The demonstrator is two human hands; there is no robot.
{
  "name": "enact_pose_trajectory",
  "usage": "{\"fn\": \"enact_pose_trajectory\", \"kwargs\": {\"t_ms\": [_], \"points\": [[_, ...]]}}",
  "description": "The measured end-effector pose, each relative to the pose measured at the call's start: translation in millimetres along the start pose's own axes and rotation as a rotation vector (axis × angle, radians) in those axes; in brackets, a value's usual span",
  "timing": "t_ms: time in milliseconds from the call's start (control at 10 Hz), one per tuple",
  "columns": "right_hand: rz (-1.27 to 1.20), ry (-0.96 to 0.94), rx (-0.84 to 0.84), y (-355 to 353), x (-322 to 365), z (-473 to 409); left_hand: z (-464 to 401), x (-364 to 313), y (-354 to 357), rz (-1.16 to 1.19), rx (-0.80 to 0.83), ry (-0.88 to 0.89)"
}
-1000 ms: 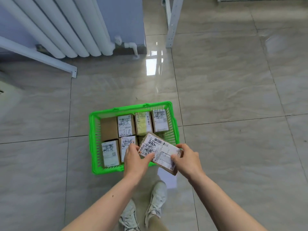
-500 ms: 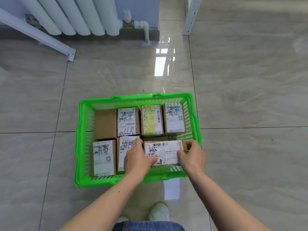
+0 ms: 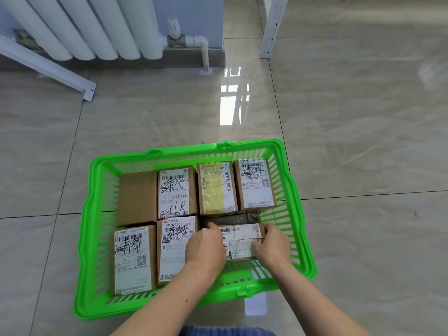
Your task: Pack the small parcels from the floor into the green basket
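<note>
I see the tiled floor (image 3: pixel 351 141) filling most of the view, glossy enough to mirror a window. Along the far wall stands a white radiator (image 3: pixel 84 25) with its valve and pipe (image 3: pixel 191 42) at the right end, and a white metal frame leg (image 3: pixel 272 27) stands further right; another white rail (image 3: pixel 48 66) slants across the floor at the left.

On the floor in front of me sits the green basket (image 3: pixel 97 214). Its back row holds four parcels side by side: a plain brown box (image 3: pixel 137 197), a labelled box with handwriting (image 3: pixel 175 192), a box with a yellow label (image 3: pixel 217 187) and a white-labelled box (image 3: pixel 255 184). The front row holds two more labelled boxes, one at the left (image 3: pixel 132 260) and one beside it (image 3: pixel 172 248).

The small parcel (image 3: pixel 241 238) I am handling sits in the front right corner of the basket, label up. My left hand (image 3: pixel 206 251) grips its left end with curled fingers, lying partly over the neighbouring box. My right hand (image 3: pixel 274 246) grips its right end, fingers wrapped round the edge. I cannot tell whether the parcel touches the basket bottom.
</note>
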State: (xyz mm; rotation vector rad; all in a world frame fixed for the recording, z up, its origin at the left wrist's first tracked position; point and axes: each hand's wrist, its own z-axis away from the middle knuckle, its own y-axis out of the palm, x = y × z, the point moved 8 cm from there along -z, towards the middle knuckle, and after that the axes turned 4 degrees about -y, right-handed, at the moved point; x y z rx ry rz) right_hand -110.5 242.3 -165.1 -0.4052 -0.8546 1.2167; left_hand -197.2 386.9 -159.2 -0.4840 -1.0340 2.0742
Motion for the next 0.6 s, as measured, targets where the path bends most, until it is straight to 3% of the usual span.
{"fn": "enact_pose_trajectory", "kwargs": {"t_ms": [200, 500, 600], "points": [[-0.003, -0.04, 0.114, 7, 3, -1, 1, -5, 3, -0.025, 0.039, -0.008], [-0.03, -0.112, 0.116, -19, 26, 35, 34, 3, -40, -0.03, -0.142, 0.152], [-0.039, -0.1, 0.08, -38, 31, 56, 58, 4, -56, 0.006, -0.096, 0.192]]}}
